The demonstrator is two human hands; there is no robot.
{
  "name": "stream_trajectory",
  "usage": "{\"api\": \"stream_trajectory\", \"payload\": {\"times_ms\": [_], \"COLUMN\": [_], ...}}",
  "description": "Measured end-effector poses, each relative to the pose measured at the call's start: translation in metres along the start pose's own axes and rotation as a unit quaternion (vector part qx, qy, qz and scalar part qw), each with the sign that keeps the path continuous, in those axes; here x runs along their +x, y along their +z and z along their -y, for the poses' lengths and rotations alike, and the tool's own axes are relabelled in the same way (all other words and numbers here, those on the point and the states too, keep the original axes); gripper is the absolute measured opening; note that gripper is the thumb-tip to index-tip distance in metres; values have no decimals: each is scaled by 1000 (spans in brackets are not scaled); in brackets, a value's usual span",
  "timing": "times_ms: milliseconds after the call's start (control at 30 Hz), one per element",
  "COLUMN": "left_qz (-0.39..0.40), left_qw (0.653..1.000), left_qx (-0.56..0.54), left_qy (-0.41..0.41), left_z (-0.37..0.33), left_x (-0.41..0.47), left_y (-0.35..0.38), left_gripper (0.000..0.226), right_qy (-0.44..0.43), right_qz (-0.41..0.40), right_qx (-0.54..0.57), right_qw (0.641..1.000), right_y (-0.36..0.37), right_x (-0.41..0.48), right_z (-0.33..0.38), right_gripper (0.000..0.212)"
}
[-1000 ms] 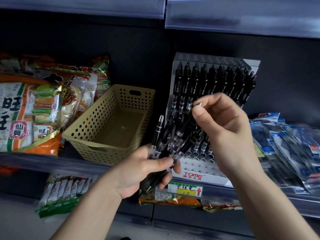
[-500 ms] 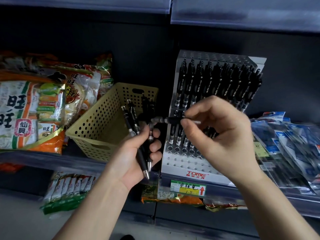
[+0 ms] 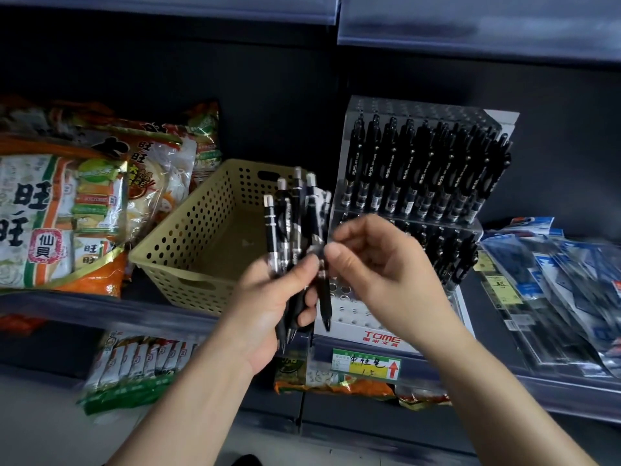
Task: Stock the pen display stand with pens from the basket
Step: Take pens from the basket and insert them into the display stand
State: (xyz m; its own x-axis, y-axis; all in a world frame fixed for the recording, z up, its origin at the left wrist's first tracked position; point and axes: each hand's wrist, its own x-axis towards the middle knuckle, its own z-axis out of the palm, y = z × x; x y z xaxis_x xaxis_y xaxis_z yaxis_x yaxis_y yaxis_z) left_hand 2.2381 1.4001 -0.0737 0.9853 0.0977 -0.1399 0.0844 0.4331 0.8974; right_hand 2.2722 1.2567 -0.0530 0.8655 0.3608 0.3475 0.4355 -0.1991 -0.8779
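On the shelf (image 3: 100,309), the display stand (image 3: 379,338) is sitting just right of my left hand (image 3: 268,307), which is gripping upright pens (image 3: 295,213) while my right fingers (image 3: 336,255) are pinching the rightmost pen (image 3: 325,297).

Left hand (image 3: 265,307): bare, with a short, plain nail on the thumb.
Right hand (image 3: 379,264): bare too, with short, plain nails; it looks a bit blurry.
Left arm (image 3: 188,408): bare from the wrist to the bottom edge.
Right arm (image 3: 504,398): bare the same way, wrist to bottom edge.
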Motion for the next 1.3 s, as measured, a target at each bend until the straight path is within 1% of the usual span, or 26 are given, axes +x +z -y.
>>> {"api": "stream_trajectory", "payload": {"times_ms": [33,100,167,267,367,433,500,567,667,767,833,900,1000,1100,1300], "left_qz": [4,1,-7,-3,11,6,-16,-43,-68,-65,-61,-61,-59,-57,-48], "left_qw": [1000,999,998,995,996,996,995,994,997,998,998,998,998,998,998], "left_qx": [14,38,69,95,93,92,103,100,45,-5,-25,-33,-36,-37,-40], "left_qy": [-4,-1,8,13,6,2,9,16,15,15,12,7,2,-1,-10], "left_z": [0,1,1,2,1,1,3,4,5,5,6,5,5,5,6], "left_x": [-1,-1,1,3,2,2,4,6,8,8,8,8,9,9,9], "left_y": [0,0,1,0,1,1,-1,-4,-7,-8,-9,-9,-9,-10,-12], "left_gripper": [50,43,36,38,27,28,34,39,43,49,46,44,51,54,52], "right_qy": [21,48,68,91,84,74,56,18,-31,-72,-82,-94,-106,-95,-46], "right_qz": [-6,-16,-36,-46,-35,-34,-57,-101,-168,-196,-195,-193,-194,-185,-139], "right_qx": [33,76,108,160,165,158,156,106,29,-70,-134,-173,-207,-234,-270], "right_qw": [999,996,991,982,982,984,985,989,985,975,968,961,953,950,952], "right_y": [-1,-4,-6,-7,-9,-10,-11,-12,-12,-6,-2,1,2,4,10], "right_x": [1,2,2,3,3,3,3,4,3,2,1,1,2,4,5], "right_z": [2,4,5,6,5,5,6,5,1,-9,-16,-21,-23,-24,-32], "right_gripper": [7,3,7,9,9,12,14,13,14,17,18,19,17,18,19]}}
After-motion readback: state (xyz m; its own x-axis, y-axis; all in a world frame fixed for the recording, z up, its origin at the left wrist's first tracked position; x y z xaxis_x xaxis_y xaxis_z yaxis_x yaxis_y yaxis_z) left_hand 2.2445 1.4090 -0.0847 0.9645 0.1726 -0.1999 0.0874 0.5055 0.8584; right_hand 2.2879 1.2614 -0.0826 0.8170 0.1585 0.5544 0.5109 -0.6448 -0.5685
